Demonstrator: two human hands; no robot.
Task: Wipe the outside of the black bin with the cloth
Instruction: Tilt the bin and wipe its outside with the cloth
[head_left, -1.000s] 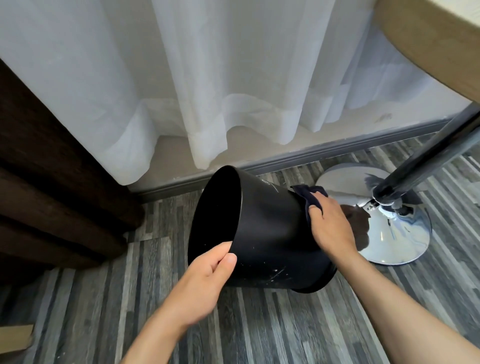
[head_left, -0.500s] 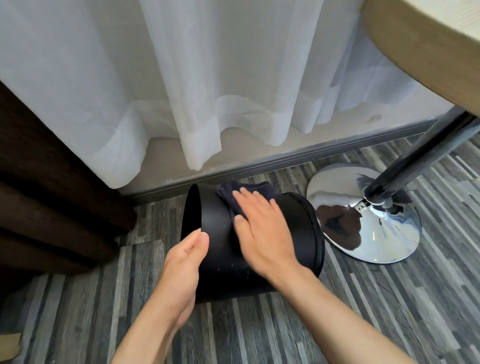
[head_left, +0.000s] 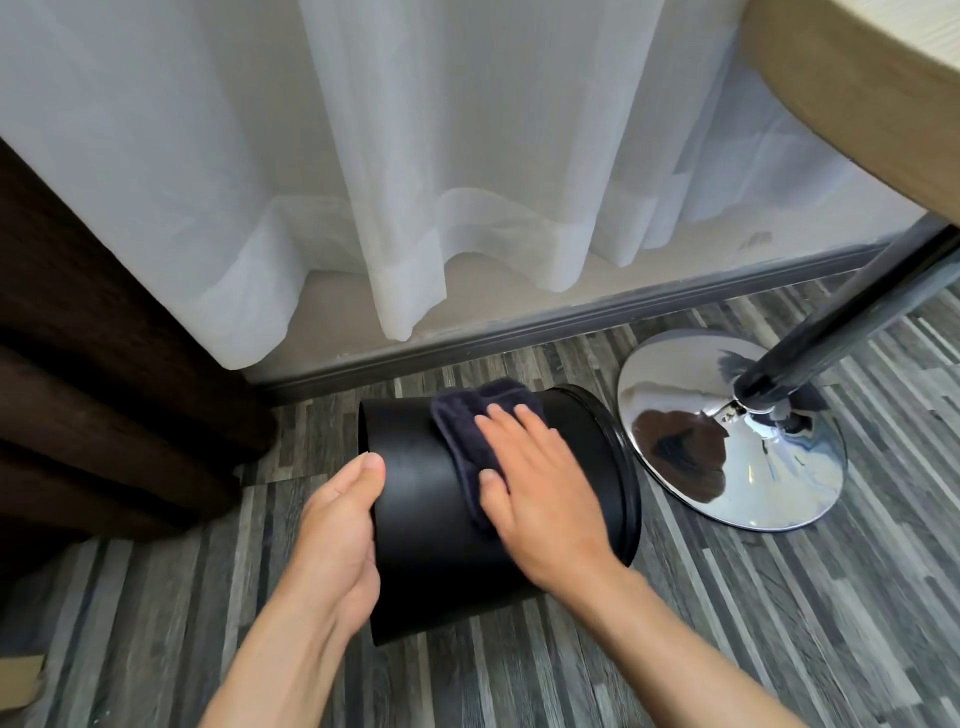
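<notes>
one round black plastic bin (head_left: 426, 519) lies sideways on the grey plank floor (head_left: 727, 649). right hand (head_left: 545, 493), fingers flat, presses a dark navy cloth (head_left: 462, 426) on its wall; left hand (head_left: 337, 535) grips the rim. advisable: overlapping strokes, rotating the bin.

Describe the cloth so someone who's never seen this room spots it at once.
Below the white curtain, a black bin lies on its side on the striped floor. Over its upper wall, under the right hand, lies the cloth: dark navy and fuzzy against the bin's smooth surface.
</notes>
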